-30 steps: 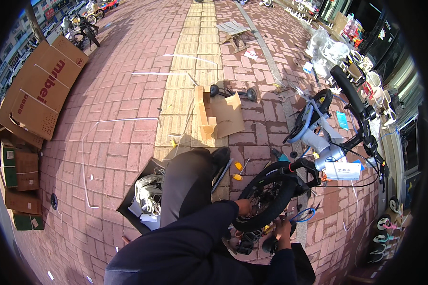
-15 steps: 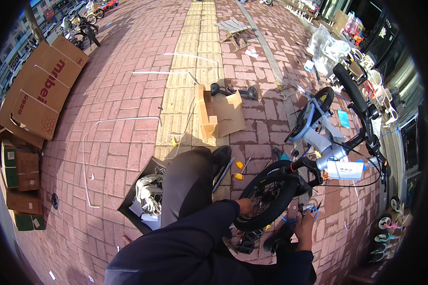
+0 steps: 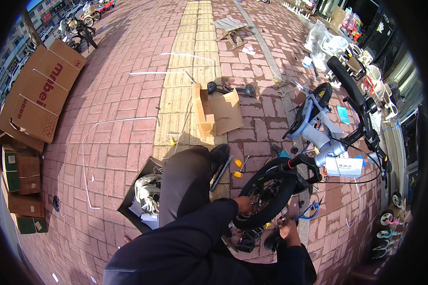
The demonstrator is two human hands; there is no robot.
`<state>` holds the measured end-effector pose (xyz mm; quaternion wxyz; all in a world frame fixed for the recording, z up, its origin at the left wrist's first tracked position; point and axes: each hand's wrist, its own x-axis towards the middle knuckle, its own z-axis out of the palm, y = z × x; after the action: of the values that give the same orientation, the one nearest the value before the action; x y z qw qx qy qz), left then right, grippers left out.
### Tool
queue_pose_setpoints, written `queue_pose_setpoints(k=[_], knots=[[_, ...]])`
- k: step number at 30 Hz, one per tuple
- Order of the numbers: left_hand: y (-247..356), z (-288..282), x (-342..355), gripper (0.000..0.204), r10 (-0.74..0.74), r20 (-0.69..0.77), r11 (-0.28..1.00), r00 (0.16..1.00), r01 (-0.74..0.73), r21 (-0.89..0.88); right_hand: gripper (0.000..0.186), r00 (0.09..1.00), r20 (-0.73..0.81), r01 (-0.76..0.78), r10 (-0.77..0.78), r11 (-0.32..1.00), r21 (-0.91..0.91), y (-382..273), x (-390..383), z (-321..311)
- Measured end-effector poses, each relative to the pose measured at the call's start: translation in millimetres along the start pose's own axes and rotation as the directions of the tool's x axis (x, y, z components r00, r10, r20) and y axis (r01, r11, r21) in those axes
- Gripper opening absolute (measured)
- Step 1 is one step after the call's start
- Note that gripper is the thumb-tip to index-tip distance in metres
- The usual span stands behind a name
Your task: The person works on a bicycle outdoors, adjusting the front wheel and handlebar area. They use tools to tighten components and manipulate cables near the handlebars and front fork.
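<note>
A small bicycle with a light grey-blue frame (image 3: 336, 148) lies tilted to my right, its knobbly black front wheel (image 3: 286, 205) towards me. My left hand (image 3: 244, 205) grips the wheel at its left side, fingers partly hidden among the spokes. Just right of the tyre's lower edge, my right hand (image 3: 288, 230) is closed with its fingertips pinched; what they hold is too small to make out. A loop of blue cord (image 3: 311, 212) lies beside that hand. Black pedals (image 3: 250, 241) are on the ground below the wheel.
Yellow-handled screwdrivers (image 3: 238, 168) lie left of the wheel. An open cardboard box (image 3: 229, 114) stands ahead, and a black box holding white wrapping (image 3: 148, 192) is by my left knee. Large cartons (image 3: 47, 92) lean at the far left. Children's ride-on toys (image 3: 373, 78) line the right side.
My right hand has moved left, towards the tyre, away from where the blue cord lies. The left hand still grips the wheel, which has hardly moved.
</note>
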<state>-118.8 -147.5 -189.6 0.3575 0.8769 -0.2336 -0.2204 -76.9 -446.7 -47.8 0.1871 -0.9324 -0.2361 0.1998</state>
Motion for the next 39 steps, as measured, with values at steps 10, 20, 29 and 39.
queue_pose_setpoints(k=[10,20,29,39], knots=[[2,-14,-10,0.024,-0.041,0.121,0.926,0.992,0.083,-0.369,0.04,0.872,0.481,0.032,0.091,0.97,-0.242,5,-9,63],[16,-23,-15,0.026,-0.178,0.085,0.88,0.98,0.197,-0.432,0.04,0.896,0.443,0.116,-0.039,0.982,-0.147,10,3,92],[-2,-5,-4,0.022,-0.167,0.063,0.945,0.984,0.178,-0.275,0.043,0.885,0.466,0.038,0.006,0.996,-0.085,27,6,109],[-30,9,5,0.026,0.0,0.098,0.948,0.995,-0.031,0.318,0.025,0.905,0.375,0.329,-0.201,0.889,-0.318,31,14,122]])
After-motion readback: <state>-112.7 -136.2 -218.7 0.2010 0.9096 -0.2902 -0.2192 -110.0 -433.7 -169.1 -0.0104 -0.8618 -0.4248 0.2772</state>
